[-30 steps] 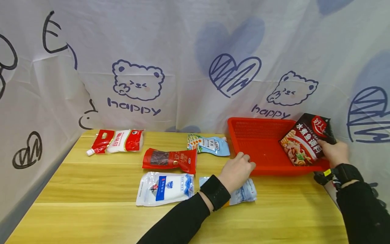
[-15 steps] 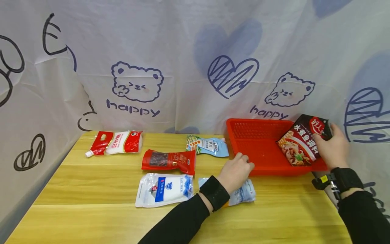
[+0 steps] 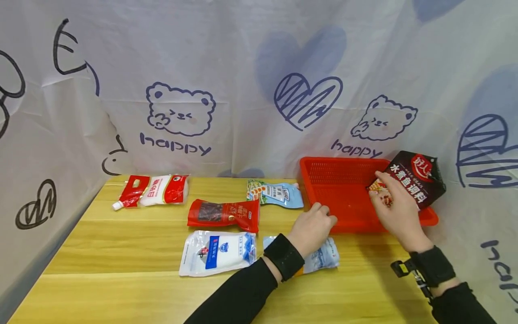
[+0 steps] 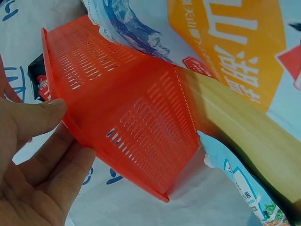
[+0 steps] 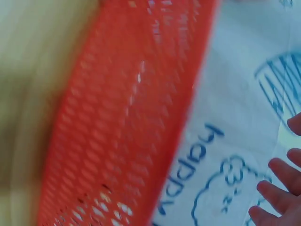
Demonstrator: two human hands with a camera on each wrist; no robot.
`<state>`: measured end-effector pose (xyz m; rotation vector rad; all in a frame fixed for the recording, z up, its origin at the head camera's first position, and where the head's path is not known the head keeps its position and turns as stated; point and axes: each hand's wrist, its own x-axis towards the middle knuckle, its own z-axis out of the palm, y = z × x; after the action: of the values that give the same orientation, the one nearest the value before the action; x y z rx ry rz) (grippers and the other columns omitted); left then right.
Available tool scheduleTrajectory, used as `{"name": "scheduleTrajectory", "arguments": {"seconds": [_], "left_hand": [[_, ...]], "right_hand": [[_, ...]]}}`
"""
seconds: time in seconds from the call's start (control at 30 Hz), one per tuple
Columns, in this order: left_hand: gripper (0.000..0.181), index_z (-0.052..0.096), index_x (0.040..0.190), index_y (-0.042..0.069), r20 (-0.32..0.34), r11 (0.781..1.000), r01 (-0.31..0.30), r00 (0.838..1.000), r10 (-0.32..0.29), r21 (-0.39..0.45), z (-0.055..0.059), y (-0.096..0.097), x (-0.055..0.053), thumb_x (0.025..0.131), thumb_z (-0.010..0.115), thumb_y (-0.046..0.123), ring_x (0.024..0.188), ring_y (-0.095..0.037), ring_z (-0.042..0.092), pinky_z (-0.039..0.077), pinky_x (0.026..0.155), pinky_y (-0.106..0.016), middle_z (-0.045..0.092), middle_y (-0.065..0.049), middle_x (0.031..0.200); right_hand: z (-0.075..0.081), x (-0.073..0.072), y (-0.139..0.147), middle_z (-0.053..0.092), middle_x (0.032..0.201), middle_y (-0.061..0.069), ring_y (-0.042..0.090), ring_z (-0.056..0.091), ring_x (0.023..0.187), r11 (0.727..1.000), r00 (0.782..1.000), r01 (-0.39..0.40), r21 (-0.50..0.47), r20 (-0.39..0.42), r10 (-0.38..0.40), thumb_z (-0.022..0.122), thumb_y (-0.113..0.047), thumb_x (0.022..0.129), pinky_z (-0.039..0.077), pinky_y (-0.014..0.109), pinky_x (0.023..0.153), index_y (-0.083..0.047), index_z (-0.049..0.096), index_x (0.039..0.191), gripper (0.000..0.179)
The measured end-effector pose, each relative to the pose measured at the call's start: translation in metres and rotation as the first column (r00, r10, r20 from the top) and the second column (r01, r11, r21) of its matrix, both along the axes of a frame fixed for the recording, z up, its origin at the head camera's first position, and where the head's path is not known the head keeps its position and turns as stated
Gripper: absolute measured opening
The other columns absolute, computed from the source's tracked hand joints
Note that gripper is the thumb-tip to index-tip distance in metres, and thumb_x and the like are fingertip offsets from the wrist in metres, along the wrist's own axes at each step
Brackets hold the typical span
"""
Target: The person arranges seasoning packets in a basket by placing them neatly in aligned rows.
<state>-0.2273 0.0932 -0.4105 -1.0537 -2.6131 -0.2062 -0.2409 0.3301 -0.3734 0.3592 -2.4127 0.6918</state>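
A red plastic basket (image 3: 348, 193) stands at the right of the table, and my left hand (image 3: 313, 227) pinches its rim at the near left corner. The left wrist view shows thumb and fingers (image 4: 77, 165) on the rim. A black and red seasoning packet (image 3: 421, 173) leans in the basket's right end, its top over the rim. My right hand (image 3: 398, 213) is in front of that packet, hiding its lower part, with its fingers extended and holding nothing. Several spread fingers (image 5: 277, 174) show in the blurred right wrist view. Partly under my left wrist lies a blue and orange bag (image 3: 323, 256).
Left of the basket lie a light blue sauce pouch (image 3: 279, 193), a red snack packet (image 3: 224, 213), a white and blue bag (image 3: 218, 252) and a red and white spouted pouch (image 3: 155, 191). A printed curtain (image 3: 238, 90) hangs behind the table (image 3: 133, 279).
My right hand has let go of the black seasoning packet and moved left and toward me. The packet stays leaning in the basket. My left hand keeps its place on the rim.
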Motion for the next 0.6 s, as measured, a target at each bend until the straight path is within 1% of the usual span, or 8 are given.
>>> {"name": "scheduleTrajectory", "arguments": {"seconds": [0.03, 0.1, 0.23, 0.27, 0.4, 0.6], "left_hand": [[0.017, 0.08, 0.112, 0.023, -0.001, 1.0, 0.0, 1.0, 0.0, 0.001, 0.0, 0.0, 0.0, 0.102, 0.069, 0.015, 0.093, -0.014, 0.055, 0.052, 0.068, -0.016, 0.07, 0.001, 0.105], [0.018, 0.08, 0.113, 0.023, -0.001, 1.0, -0.002, 1.0, 0.002, -0.002, 0.0, 0.001, 0.0, 0.102, 0.069, 0.016, 0.094, -0.014, 0.056, 0.053, 0.07, -0.017, 0.071, 0.001, 0.107], [0.018, 0.08, 0.116, 0.023, 0.007, 1.0, -0.012, 1.0, 0.012, -0.007, -0.001, 0.001, -0.001, 0.102, 0.068, 0.018, 0.097, -0.014, 0.057, 0.056, 0.072, -0.018, 0.071, 0.001, 0.112], [0.019, 0.08, 0.116, 0.024, 0.009, 1.0, -0.016, 1.0, 0.016, -0.01, -0.001, 0.001, 0.0, 0.102, 0.068, 0.019, 0.098, -0.014, 0.058, 0.056, 0.072, -0.018, 0.071, 0.001, 0.112], [0.019, 0.08, 0.117, 0.024, 0.002, 0.999, -0.025, 1.0, 0.025, -0.022, -0.002, 0.002, 0.0, 0.103, 0.068, 0.019, 0.101, -0.014, 0.059, 0.058, 0.071, -0.02, 0.071, 0.001, 0.115], [0.02, 0.078, 0.12, 0.023, -0.004, 0.999, -0.027, 1.0, 0.027, -0.023, -0.002, 0.001, 0.0, 0.103, 0.068, 0.02, 0.102, -0.015, 0.058, 0.059, 0.073, -0.021, 0.071, 0.0, 0.115]], "right_hand": [[-0.004, 0.003, -0.005, 0.056, 0.145, 0.027, 0.05, 0.052, 0.13, 1.0, 1.0, -0.022, 0.017, 0.0, 0.022, 0.07, -0.008, 0.096, 0.038, 0.069, 0.109, -0.003, 0.055, 0.147, 0.053], [-0.013, 0.009, -0.014, 0.06, 0.141, 0.026, 0.048, 0.055, 0.127, 0.997, 0.998, -0.052, 0.057, -0.014, 0.053, 0.072, -0.006, 0.095, 0.042, 0.068, 0.105, -0.002, 0.059, 0.143, 0.05], [-0.031, 0.018, -0.027, 0.064, 0.136, 0.023, 0.044, 0.059, 0.124, 0.989, 0.995, -0.095, 0.114, -0.01, 0.097, 0.072, -0.004, 0.094, 0.045, 0.064, 0.104, 0.0, 0.065, 0.135, 0.042], [-0.036, 0.019, -0.03, 0.066, 0.135, 0.021, 0.042, 0.06, 0.123, 0.987, 0.994, -0.103, 0.125, -0.011, 0.105, 0.073, -0.004, 0.094, 0.047, 0.063, 0.1, 0.0, 0.066, 0.133, 0.04], [-0.051, 0.021, -0.033, 0.07, 0.127, 0.017, 0.038, 0.063, 0.118, 0.98, 0.992, -0.128, 0.153, 0.004, 0.128, 0.073, -0.006, 0.094, 0.049, 0.058, 0.1, -0.001, 0.071, 0.124, 0.031], [-0.062, 0.023, -0.035, 0.076, 0.109, 0.015, 0.038, 0.068, 0.106, 0.969, 0.988, -0.147, 0.199, 0.067, 0.137, 0.073, -0.009, 0.095, 0.049, 0.059, 0.099, -0.001, 0.076, 0.108, 0.016]]}}
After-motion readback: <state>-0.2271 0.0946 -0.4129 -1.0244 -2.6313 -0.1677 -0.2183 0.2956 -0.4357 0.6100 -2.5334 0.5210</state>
